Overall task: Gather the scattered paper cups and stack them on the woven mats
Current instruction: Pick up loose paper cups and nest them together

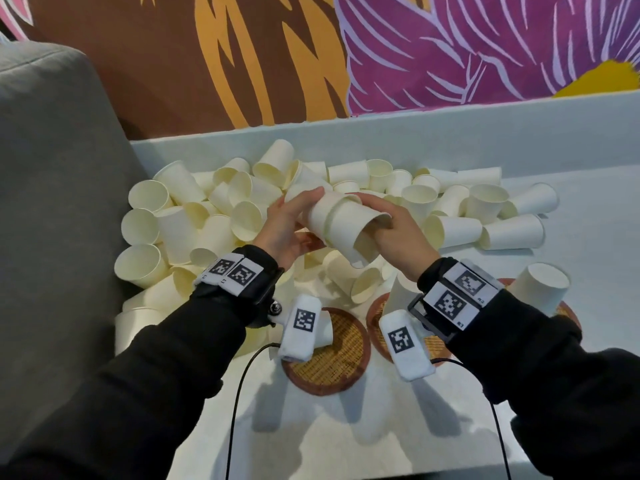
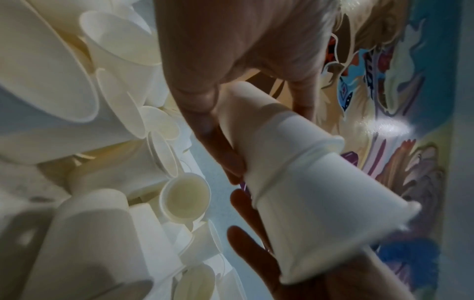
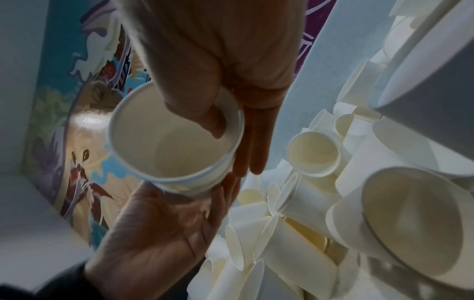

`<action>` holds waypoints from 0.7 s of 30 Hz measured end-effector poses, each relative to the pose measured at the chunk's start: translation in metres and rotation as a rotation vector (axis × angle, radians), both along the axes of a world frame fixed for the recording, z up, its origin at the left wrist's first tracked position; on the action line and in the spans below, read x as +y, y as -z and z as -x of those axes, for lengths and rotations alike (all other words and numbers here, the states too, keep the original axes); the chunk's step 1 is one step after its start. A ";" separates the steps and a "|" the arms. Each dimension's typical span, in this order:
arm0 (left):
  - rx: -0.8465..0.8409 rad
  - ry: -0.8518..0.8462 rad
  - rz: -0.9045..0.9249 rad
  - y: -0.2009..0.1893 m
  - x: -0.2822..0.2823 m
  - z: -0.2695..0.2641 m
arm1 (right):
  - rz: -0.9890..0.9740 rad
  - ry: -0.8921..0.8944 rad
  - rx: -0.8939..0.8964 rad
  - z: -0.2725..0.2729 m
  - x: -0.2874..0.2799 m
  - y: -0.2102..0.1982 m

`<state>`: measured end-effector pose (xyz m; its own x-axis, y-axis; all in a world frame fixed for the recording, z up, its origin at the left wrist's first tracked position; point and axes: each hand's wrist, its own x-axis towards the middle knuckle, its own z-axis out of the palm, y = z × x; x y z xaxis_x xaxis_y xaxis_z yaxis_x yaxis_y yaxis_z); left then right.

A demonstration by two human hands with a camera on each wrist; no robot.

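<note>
A short stack of nested white paper cups [image 1: 343, 226] lies tilted in the air between both hands, mouth toward me. My left hand [image 1: 304, 216] grips its base end between thumb and fingers [image 2: 200, 101]. My right hand [image 1: 377, 216] pinches the rim, thumb [image 3: 205, 119] inside the mouth and fingers outside. Beneath and behind them a heap of loose cups [image 1: 214, 209] covers the white table. Three round woven mats lie near me: left mat [image 1: 336, 362], middle mat [image 1: 375, 317], right mat [image 1: 568, 311]. An upside-down cup [image 1: 540, 285] stands on the right mat.
A grey cushion [image 1: 52, 202] borders the heap on the left. A raised white ledge [image 1: 381, 140] and a painted wall close off the back. Two black cables [image 1: 239, 393] run from my wrists across the near table [image 1: 381, 427].
</note>
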<state>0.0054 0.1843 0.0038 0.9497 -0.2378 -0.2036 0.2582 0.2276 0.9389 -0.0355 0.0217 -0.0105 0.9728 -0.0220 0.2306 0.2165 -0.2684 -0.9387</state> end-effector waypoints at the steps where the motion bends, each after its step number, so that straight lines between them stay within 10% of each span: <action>1: -0.035 0.040 -0.031 0.000 0.000 0.001 | 0.026 0.035 -0.005 -0.002 0.002 0.003; 6: -0.158 0.206 -0.268 -0.007 0.002 0.011 | 0.142 0.048 -0.034 0.002 0.018 0.009; 12: -0.318 0.352 -0.557 0.004 0.026 0.015 | 0.203 -0.523 0.389 0.005 0.013 0.017; 21: -0.473 0.796 -1.208 0.048 0.040 0.021 | 0.229 -0.181 0.390 0.006 0.016 0.055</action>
